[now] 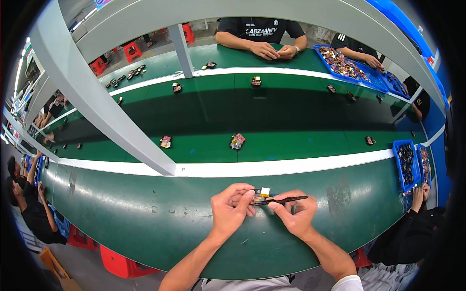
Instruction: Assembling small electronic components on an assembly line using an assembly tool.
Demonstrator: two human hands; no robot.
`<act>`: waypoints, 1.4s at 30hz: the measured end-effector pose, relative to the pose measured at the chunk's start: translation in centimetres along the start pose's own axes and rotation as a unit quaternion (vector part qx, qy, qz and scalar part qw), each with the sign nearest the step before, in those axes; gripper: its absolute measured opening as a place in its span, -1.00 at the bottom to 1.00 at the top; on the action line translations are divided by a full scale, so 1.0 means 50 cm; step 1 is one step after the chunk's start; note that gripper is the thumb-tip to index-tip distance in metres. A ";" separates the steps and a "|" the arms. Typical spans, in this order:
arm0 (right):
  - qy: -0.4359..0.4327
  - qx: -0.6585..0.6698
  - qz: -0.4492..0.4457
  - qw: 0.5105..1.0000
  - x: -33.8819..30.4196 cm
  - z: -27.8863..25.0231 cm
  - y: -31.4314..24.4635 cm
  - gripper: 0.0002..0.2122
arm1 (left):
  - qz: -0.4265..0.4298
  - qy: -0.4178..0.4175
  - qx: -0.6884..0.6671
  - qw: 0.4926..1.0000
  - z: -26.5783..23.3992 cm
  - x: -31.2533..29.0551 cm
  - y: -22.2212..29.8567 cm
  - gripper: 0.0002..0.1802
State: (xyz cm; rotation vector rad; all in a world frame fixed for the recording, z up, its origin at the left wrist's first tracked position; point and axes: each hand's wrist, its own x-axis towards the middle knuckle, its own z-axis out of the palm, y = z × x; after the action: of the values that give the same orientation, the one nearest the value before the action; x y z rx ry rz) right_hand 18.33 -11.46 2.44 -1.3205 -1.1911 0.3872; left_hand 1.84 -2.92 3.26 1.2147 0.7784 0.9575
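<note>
Over the green work table [145, 208], my left hand [229, 209] pinches a small electronic assembly [262, 194]. It has a dark casing and a white and yellow piece standing up at its far side. A slim black pair of tweezers [291, 199] is gripped between the thumb and fingers of my right hand [300, 216]. Its tip reaches left to the assembly and appears to touch it. My fingers cover part of the assembly, so its details are too small to make out.
Beyond a white rail [272, 168], a green conveyor belt [204, 151] carries several small assemblies [237, 141]. Blue trays of parts [406, 165] stand at the right. A co-worker's hands [272, 50] are across the belt. A grey post [102, 92] slants up at the left.
</note>
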 end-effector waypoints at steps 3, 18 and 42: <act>-0.020 0.002 -0.015 1.000 0.007 -0.006 -0.010 -0.85 | 0.006 0.002 0.006 1.000 -0.004 0.002 0.000 -0.88; -0.045 -0.019 -0.070 0.996 0.014 -0.001 -0.026 -0.91 | 0.003 -0.004 0.027 1.000 0.000 0.000 0.001 -0.87; -0.036 -0.070 -0.216 0.973 0.034 -0.005 -0.014 -0.83 | -0.067 0.009 0.083 0.994 -0.017 0.056 -0.005 -0.86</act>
State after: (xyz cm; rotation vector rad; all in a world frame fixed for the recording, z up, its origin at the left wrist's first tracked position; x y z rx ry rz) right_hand 18.98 -10.41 3.85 -1.1312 -1.5469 0.0343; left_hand 2.26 -0.06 2.87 1.2805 0.9576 0.8068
